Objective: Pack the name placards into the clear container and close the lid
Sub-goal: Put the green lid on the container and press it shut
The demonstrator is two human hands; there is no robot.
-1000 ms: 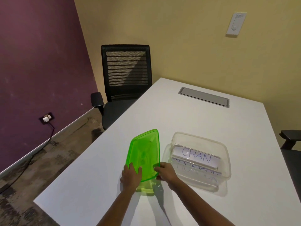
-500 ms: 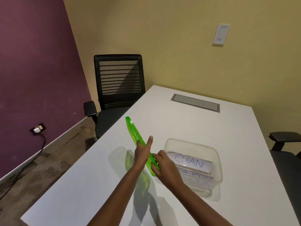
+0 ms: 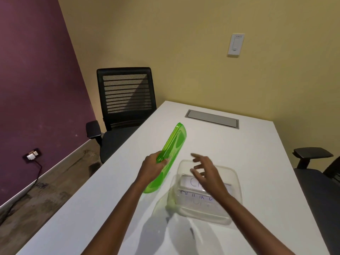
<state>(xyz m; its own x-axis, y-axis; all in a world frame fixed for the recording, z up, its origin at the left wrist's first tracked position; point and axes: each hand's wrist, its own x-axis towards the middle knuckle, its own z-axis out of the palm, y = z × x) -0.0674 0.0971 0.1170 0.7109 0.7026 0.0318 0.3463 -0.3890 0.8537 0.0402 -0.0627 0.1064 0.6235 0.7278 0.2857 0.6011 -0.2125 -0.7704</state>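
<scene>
where the right hand [image 3: 206, 173] overlaps, placard lettering [image 3: 193, 182] is hidden.

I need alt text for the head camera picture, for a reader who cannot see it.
A person's left hand holds a green lid tilted above a white table, while the open right hand hovers over a clear container with name placards inside.

Container [image 3: 236, 188] mouth uncovered; right hand [image 3: 207, 173] hovers over it; lid [image 3: 174, 144] tilted just left.
</scene>
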